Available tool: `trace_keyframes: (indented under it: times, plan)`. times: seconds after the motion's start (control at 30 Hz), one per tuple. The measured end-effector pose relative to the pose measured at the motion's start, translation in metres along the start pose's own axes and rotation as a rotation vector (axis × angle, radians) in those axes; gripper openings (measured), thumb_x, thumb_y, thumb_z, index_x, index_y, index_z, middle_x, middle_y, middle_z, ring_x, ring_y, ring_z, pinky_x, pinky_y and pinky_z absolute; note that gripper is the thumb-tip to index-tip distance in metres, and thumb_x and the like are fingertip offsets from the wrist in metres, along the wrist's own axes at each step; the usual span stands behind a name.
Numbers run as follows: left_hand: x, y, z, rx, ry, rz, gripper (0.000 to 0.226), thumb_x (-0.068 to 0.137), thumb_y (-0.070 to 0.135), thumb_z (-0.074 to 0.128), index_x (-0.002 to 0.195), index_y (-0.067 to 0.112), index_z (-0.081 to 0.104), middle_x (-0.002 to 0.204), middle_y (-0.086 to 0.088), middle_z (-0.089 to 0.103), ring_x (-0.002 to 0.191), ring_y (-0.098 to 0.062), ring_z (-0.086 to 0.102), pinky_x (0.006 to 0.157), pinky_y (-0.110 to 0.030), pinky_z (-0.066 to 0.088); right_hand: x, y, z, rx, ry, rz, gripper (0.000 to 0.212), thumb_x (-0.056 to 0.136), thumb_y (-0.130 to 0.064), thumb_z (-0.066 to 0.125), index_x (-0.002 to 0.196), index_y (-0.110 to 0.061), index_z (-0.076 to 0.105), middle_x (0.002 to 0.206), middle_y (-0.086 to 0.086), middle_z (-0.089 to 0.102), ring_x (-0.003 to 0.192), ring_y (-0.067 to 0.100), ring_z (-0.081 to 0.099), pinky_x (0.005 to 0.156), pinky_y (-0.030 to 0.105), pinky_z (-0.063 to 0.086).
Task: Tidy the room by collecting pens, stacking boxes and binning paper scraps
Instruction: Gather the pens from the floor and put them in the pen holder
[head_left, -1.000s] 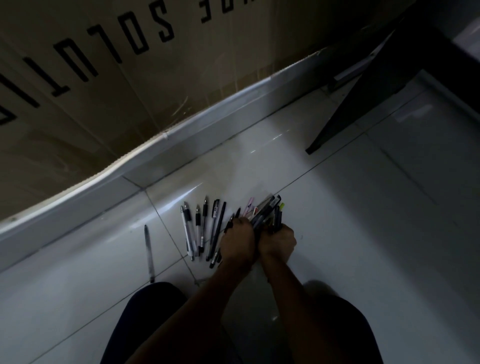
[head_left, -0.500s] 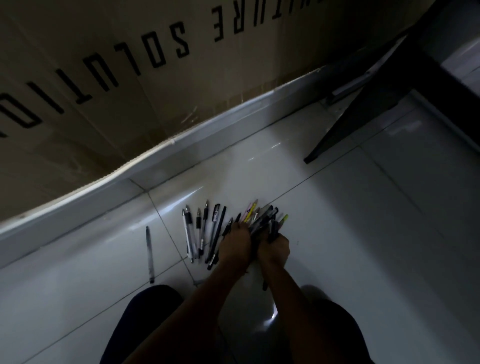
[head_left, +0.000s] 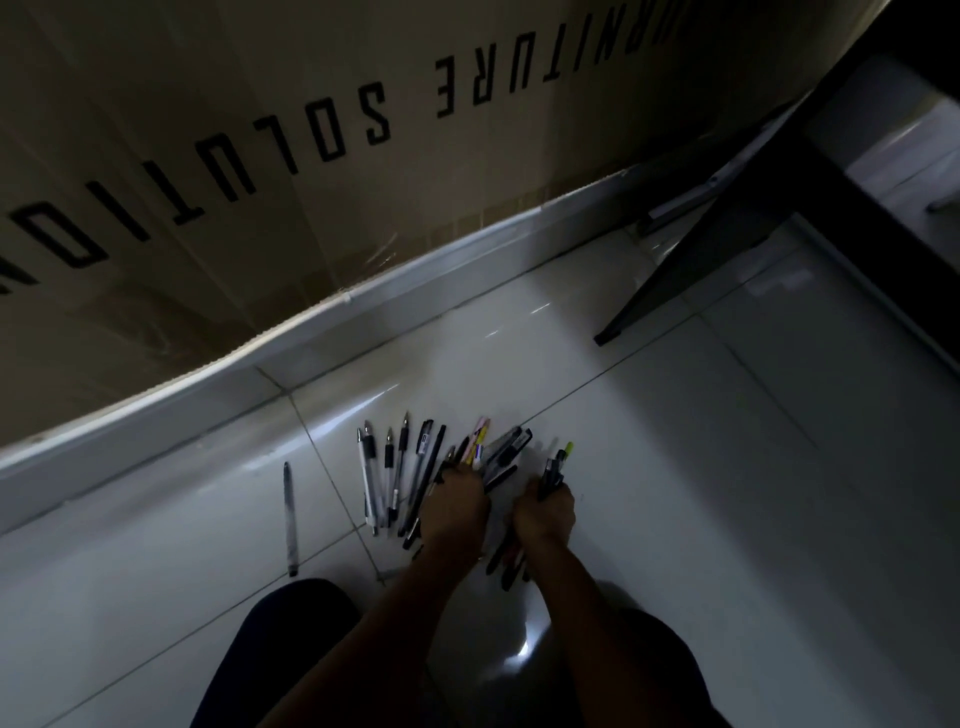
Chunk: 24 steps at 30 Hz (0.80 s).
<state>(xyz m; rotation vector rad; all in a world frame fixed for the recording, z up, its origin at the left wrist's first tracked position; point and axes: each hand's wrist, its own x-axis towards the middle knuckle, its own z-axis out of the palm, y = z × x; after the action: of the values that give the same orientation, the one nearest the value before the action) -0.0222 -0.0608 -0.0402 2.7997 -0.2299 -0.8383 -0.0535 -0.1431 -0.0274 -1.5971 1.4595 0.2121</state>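
Concerns pens: light, stiff, smooth-barrelled, probably quick to roll on glossy tile and to slide out of a loose bunch. Best taken across the middle of the barrels, several at once, tips all one way, squeezed firmly enough to stop slipping; little fear of crushing. Lie fanned on the floor just ahead of the knees, tips toward the skirting, with a stray pen well apart to the left, past a tile joint.

Grips the left bunch in the left hand, fingers curled round the barrels, knuckles up, tips poking out forward. Grips the smaller right bunch in the right hand, clenched likewise, a yellow-green tip uppermost. Shows dark ends trailing back between the wrists; cannot tell from which bunch. Holds the hands side by side, near each other, apparently apart. Reaches both forearms down and forward from between the knees. Too dark to count pens.

Beyond, against the wall, a lettered box; to the right, a black leg.
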Motion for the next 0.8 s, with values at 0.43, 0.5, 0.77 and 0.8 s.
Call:
trace_keyframes:
  times: [0.43,0.5,0.77,0.8]
  plan:
    - [-0.021,-0.013,-0.020,-0.815,-0.244,0.022,0.034,0.095,0.013,0.050,0.062,0.018,0.050,0.060,0.004,0.052,0.064,-0.018,0.055,0.058,-0.020,0.043,-0.020,-0.012,-0.008,0.043,-0.144,-0.022,0.016,0.091,-0.020,0.057,0.079,-0.010,0.062,0.080,0.015,0.066,0.066,0.024,0.061,0.061,0.030,0.050]
    - [-0.022,-0.021,-0.025,-0.847,-0.294,0.014,0.031,0.097,0.016,0.047,0.067,0.018,0.053,0.063,0.002,0.054,0.062,-0.015,0.055,0.060,-0.023,0.044,-0.032,-0.014,-0.007,0.084,-0.161,0.003,0.018,0.092,-0.019,0.056,0.076,-0.011,0.060,0.075,0.013,0.063,0.063,0.023,0.059,0.063,0.034,0.051]
    - [-0.029,-0.035,-0.052,-1.014,-0.467,0.109,0.031,0.098,0.020,0.047,0.095,-0.006,0.063,0.078,-0.015,0.060,0.074,-0.023,0.058,0.074,-0.032,0.049,-0.071,-0.022,-0.012,0.290,-0.226,0.076,0.017,0.097,-0.013,0.052,0.090,-0.001,0.062,0.069,0.016,0.061,0.050,0.022,0.057,0.052,0.030,0.050]
    - [-0.028,-0.038,-0.054,-1.050,-0.463,0.115,0.032,0.098,0.020,0.049,0.089,-0.006,0.065,0.076,-0.015,0.063,0.072,-0.023,0.060,0.071,-0.030,0.049,-0.072,-0.025,-0.012,0.296,-0.235,0.072,0.016,0.096,-0.011,0.052,0.092,0.000,0.062,0.068,0.017,0.062,0.049,0.022,0.057,0.051,0.030,0.050]
